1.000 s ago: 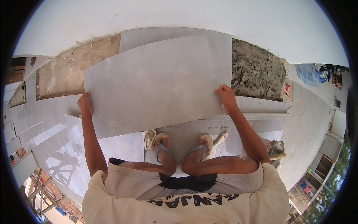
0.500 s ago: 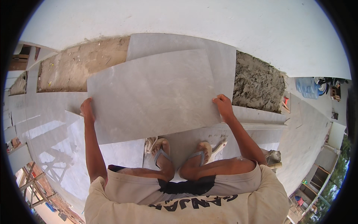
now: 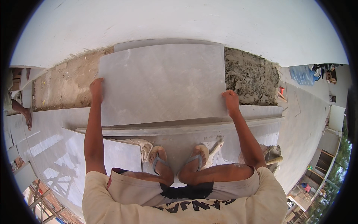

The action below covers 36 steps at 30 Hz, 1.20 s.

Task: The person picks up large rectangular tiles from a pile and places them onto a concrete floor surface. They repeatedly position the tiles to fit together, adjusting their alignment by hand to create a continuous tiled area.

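Note:
My left hand (image 3: 96,88) grips the left edge of a large grey tile (image 3: 162,82), while my right hand (image 3: 232,100) grips its right edge. The tile is held over the strip along the white wall and overlaps another grey tile (image 3: 167,41), whose far edge shows above it. Rough wet mortar (image 3: 251,74) lies to the right and a sandy bed (image 3: 63,86) to the left. Below the held tile, long grey pieces with exposed edges (image 3: 179,127) lie above my sandalled feet.
Another person's sandalled foot (image 3: 27,114) stands at the far left. A cloth (image 3: 143,145), a pale long object (image 3: 216,149) and a lumpy grey object (image 3: 271,153) lie around me. Blue water jugs (image 3: 300,74) and a small red object (image 3: 282,90) sit at right.
The held tile has shifted right and squared up with the wall, covering more of the tile behind it. My left hand has moved up and right. Another person's leg has appeared at left.

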{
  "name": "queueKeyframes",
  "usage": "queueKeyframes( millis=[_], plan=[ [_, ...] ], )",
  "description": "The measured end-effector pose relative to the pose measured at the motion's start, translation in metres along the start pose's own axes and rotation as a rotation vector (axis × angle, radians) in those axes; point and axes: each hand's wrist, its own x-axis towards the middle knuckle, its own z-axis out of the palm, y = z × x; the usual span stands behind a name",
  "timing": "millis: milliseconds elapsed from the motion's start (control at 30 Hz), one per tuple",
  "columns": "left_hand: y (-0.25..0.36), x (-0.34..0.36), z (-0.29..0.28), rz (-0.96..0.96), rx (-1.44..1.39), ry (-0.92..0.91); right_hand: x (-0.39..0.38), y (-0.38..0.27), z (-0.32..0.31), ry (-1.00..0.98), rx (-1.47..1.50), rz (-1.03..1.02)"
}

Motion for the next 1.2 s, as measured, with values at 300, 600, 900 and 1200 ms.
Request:
queueKeyframes(
  millis=[300, 600, 900, 1200],
  plan=[
    [0.013, 0.023, 0.064, 0.069, 0.045, -0.015, 0.034, 0.006, -0.015, 0.057, -0.042, -0.005],
    [0.007, 0.042, 0.088, 0.130, 0.021, -0.049, 0.049, 0.002, -0.014, 0.080, -0.029, 0.041],
    [0.002, 0.055, 0.091, 0.103, 0.060, -0.030, 0.055, 0.005, -0.008, 0.059, -0.122, 0.043],
    [-0.001, 0.063, 0.086, 0.073, 0.230, -0.061, 0.056, 0.006, -0.002, 0.049, -0.223, 0.046]
  ],
)
